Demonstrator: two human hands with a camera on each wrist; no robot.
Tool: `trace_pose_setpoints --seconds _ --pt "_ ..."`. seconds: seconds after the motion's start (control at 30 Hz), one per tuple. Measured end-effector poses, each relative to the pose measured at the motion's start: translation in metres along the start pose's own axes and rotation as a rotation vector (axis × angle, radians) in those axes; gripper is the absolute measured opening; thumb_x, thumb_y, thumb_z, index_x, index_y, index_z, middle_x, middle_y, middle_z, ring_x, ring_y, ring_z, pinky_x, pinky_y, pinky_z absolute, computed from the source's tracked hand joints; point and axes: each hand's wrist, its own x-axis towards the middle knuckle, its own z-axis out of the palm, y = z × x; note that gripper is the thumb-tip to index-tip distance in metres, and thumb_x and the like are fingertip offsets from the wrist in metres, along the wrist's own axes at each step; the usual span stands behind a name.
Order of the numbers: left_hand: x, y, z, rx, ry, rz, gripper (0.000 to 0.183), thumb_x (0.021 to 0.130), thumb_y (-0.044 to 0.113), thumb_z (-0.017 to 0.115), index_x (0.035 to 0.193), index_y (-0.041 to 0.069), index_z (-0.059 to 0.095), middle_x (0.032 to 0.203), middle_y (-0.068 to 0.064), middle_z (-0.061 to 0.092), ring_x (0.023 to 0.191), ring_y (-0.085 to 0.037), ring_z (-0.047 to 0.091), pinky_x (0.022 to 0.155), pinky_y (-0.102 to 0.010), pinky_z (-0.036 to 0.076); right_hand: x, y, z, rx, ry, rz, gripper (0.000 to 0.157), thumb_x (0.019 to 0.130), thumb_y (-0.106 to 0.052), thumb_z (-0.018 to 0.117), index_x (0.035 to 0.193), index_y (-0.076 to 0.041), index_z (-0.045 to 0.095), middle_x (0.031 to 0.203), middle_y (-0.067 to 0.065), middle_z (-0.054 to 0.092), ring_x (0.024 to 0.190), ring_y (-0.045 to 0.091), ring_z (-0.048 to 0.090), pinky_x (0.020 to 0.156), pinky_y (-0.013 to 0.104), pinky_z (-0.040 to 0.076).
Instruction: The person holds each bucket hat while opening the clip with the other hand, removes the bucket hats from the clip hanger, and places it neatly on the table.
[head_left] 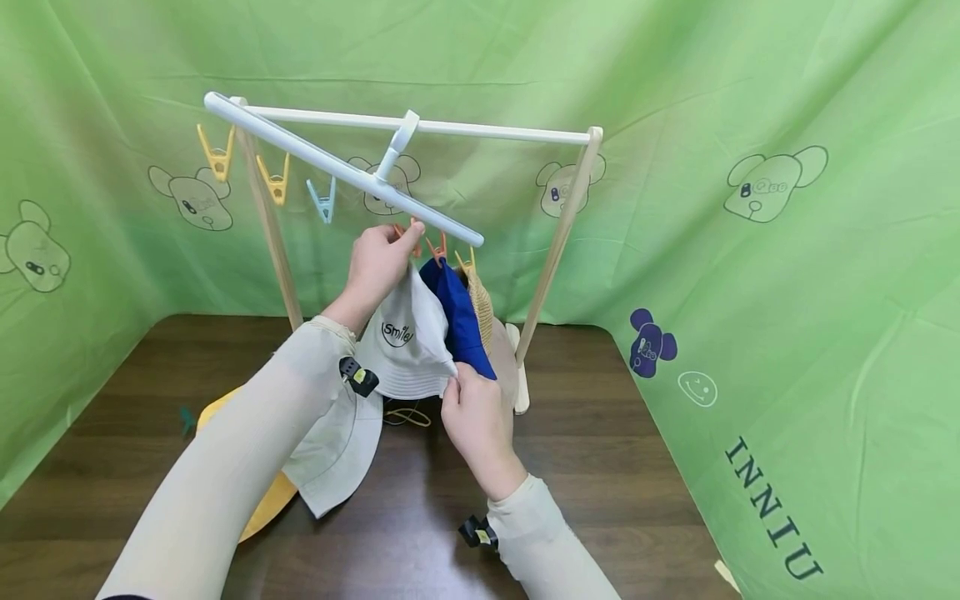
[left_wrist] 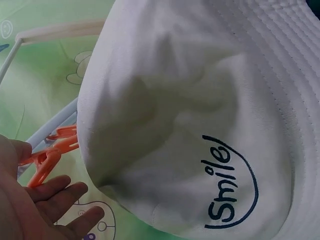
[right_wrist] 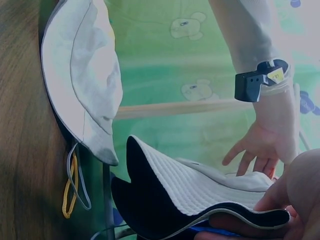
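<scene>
A white bucket hat (head_left: 412, 321) printed "Smile" is held up under a pale blue hanger (head_left: 322, 162). At its crown my left hand (head_left: 378, 262) pinches an orange clothespin (left_wrist: 47, 162) between thumb and finger, the other fingers spread loosely in the left wrist view. My right hand (head_left: 482, 417) grips the hat's brim, whose dark underside (right_wrist: 160, 200) shows in the right wrist view. Beside this hat a blue hat (head_left: 459, 317) hangs from another orange clothespin (head_left: 437, 250), and a woven straw-coloured hat (head_left: 481, 308) hangs from a yellow clothespin (head_left: 467, 263).
Two yellow clothespins (head_left: 217, 157) and a light blue clothespin (head_left: 322, 200) hang along the hanger's left half. The hanger hooks on a white rail (head_left: 502, 130) with wooden legs (head_left: 558, 242). A pale grey-white hat (head_left: 337, 458) and a yellow hat (head_left: 270, 508) lie on the table (head_left: 600, 500).
</scene>
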Motion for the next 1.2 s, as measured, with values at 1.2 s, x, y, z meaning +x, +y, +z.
trace_pose_setpoints --seconds 1.2 --pt "-0.011 -0.026 -0.028 0.041 -0.115 -0.051 0.072 0.097 0.068 0.053 0.134 0.008 0.068 0.133 -0.011 0.068 0.121 -0.027 0.062 0.099 -0.046 0.051 0.000 0.003 -0.002 -0.001 0.021 0.015 0.007 0.093 -0.010 0.064 0.086 -0.010 0.067 0.067 0.007 0.067 0.060 0.027 0.065 0.049 0.042 0.047"
